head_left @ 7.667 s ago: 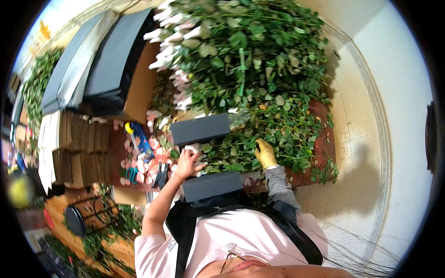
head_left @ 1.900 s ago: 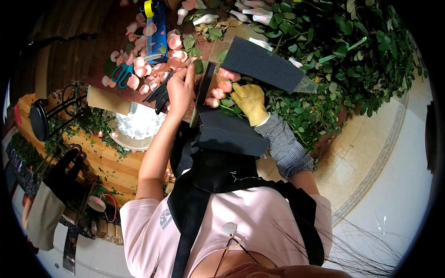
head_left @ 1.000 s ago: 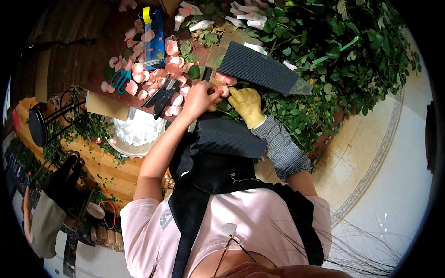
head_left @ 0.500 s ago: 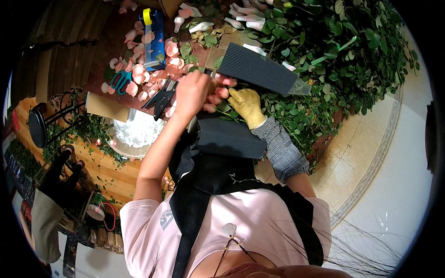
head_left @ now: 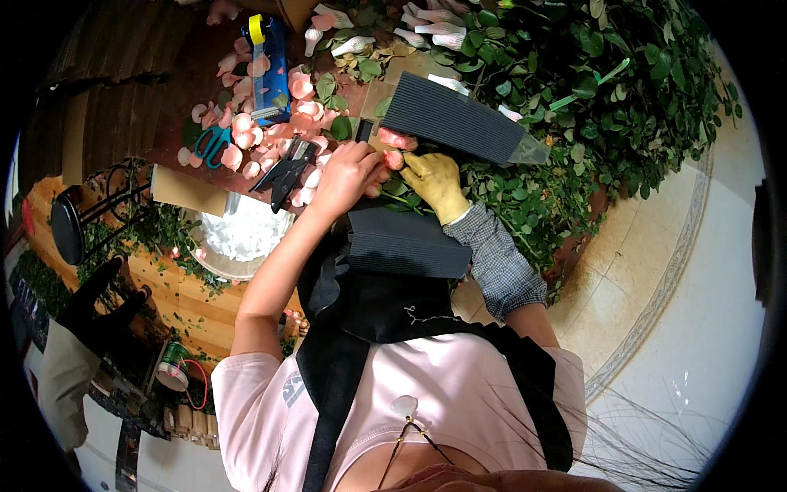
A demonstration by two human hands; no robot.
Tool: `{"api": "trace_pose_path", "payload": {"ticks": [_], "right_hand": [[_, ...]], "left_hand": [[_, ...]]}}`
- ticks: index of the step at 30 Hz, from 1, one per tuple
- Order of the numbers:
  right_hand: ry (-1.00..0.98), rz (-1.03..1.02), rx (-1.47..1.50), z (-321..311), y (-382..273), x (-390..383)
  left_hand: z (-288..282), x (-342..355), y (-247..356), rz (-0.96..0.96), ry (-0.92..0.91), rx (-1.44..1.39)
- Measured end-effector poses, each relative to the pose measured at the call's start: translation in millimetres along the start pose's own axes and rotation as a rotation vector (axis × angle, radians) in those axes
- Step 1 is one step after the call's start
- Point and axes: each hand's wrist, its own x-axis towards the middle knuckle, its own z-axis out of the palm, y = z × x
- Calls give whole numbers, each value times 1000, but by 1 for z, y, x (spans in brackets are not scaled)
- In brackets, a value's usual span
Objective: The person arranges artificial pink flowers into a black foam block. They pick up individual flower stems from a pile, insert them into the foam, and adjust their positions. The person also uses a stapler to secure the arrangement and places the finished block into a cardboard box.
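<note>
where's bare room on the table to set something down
Bare dark red tabletop shows between the cardboard stack and the pink petals. It's crowded around the left hand and gloved right hand, with roses and grey corrugated pieces.

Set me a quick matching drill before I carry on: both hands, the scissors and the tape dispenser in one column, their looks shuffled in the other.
1. left hand
2. right hand
3. scissors
4. tape dispenser

A. blue body, yellow at its far end
B. in a yellow glove
C. teal handles
D. bare, at the pink roses

Pairs: 1-D, 2-B, 3-C, 4-A
</note>
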Motion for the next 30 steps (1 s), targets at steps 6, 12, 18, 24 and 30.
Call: {"api": "trace_pose_path", "payload": {"ticks": [6, 12, 18, 24, 30], "right_hand": [[-80, 71, 9, -7, -5, 2], [-67, 59, 11, -4, -4, 1], [-59, 32, -20, -2, -4, 3], [-67, 59, 2, -6, -7, 3], [-107, 57, -31, -3, -3, 2]], "left_hand": [[-5, 7, 1, 168, -117, 271], [-9, 13, -5, 28, 112, 351], [-19, 12, -12, -327, 133, 81], [-4, 4, -6, -138, 16, -119], [-3, 15, 0, 27, -18, 69]]}}
